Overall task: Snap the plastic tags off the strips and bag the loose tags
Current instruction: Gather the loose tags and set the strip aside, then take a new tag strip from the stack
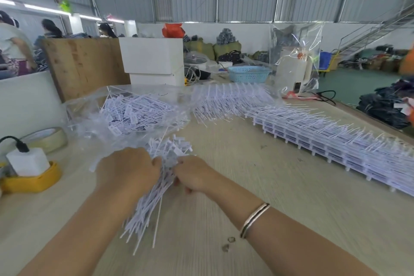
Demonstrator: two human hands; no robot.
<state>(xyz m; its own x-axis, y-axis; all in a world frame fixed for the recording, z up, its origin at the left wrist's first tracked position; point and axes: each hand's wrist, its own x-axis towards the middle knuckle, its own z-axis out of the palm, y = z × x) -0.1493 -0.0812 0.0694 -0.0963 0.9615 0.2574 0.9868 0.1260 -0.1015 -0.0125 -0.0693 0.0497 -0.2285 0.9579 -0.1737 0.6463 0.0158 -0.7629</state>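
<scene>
Now both hands grip a white, spiky tag bundle.

**Hidden, cropped and blurred**

Fingers of the left hand and right hand vanish into the blurred bundle of tags. The stacked strips run off the right edge. Tag print is too small to read.

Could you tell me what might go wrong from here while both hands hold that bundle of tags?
1. The bundle of tags fans out loosely below the left hand and right hand; a slack grip could scatter tags over the table.
2. The clear bag lies flat and crumpled, so tags may miss its opening.
3. The stacked strips run close to the table's right edge and could get knocked off.
</scene>
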